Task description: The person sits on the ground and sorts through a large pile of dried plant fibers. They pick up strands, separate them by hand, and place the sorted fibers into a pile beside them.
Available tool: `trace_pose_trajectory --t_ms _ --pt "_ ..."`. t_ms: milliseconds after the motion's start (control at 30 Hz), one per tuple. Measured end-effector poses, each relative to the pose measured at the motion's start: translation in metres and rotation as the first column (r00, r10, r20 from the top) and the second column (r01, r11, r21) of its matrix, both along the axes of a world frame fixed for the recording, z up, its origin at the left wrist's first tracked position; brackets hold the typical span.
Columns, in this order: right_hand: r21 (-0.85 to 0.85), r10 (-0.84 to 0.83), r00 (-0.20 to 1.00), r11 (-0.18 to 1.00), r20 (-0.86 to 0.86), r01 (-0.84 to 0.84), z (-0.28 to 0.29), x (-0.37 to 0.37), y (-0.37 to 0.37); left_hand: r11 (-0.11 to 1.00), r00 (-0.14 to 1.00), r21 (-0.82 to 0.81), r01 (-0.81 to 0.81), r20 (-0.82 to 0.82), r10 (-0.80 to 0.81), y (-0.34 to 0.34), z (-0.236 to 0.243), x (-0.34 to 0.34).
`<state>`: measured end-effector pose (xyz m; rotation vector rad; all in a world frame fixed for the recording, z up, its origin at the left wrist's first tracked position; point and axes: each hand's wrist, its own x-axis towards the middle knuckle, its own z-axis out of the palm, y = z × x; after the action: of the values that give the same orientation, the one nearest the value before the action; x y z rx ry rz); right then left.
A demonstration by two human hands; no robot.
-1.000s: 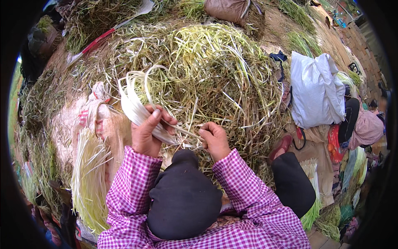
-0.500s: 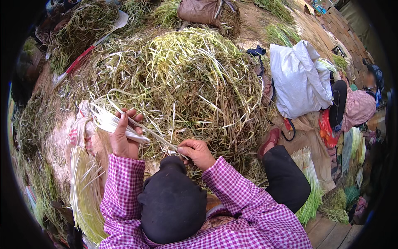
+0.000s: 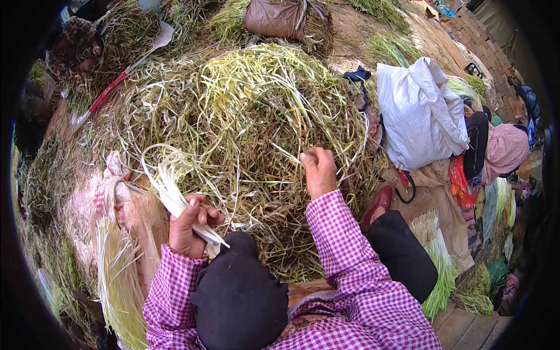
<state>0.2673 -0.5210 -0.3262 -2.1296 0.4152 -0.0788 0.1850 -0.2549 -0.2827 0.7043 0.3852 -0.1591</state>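
My left hand (image 3: 191, 226) is closed around a small bunch of white, chive-like stalks (image 3: 170, 189). Their looped ends point away from me, and the cut ends stick out near my black-trousered left knee (image 3: 239, 286). Over the large heap of withered leaves (image 3: 262, 140) reaches my right hand (image 3: 319, 170), its fingers curled together. The thumb tip lies at the end of a loose white stalk (image 3: 284, 153) on the heap; whether the fingers grip it is hidden. Beside my left arm lies a thick bundle of pale stalks (image 3: 116, 280).
Right of the heap sits a white sack (image 3: 417, 116), and below it a tied green-and-white bundle (image 3: 434, 256). A brown wrapped bundle (image 3: 275, 18) lies at the back. Another person in a checked top (image 3: 506, 146) is at far right. A red-and-white pole (image 3: 111, 87) slants at upper left.
My right hand has left the stalk it pinched beside the left hand and moved away to the right, over the heap. The left hand has come nearer my knee with its bunch.
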Motion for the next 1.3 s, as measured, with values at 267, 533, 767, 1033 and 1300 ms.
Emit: trace_pose_trajectory --t_ms 267,533,767,1033,1300 --pt "-0.192 -0.051 0.979 0.981 -0.197 0.012 -0.024 0.034 -0.038 0.996 0.993 0.004 -0.084 0.081 0.084 -0.007 -0.008 0.056" --pt "0.424 -0.164 0.942 0.905 0.294 0.025 0.031 0.040 -0.041 0.997 0.996 0.002 -0.083 0.029 0.083 -0.012 -0.028 0.051" --pt "-0.029 0.237 0.962 0.972 0.135 -0.235 0.037 0.045 0.004 0.998 0.998 0.022 -0.051 0.038 0.050 -0.016 -0.023 0.050" --pt "-0.616 0.537 0.674 0.320 -0.508 -0.720 -0.016 -0.057 0.034 0.996 0.997 0.042 -0.075 0.022 0.074 -0.010 -0.027 0.043" --pt "-0.004 0.729 -0.087 -0.123 -0.679 -0.992 -0.033 -0.138 0.053 0.997 0.997 0.010 -0.079 0.025 0.079 -0.012 -0.026 0.041"
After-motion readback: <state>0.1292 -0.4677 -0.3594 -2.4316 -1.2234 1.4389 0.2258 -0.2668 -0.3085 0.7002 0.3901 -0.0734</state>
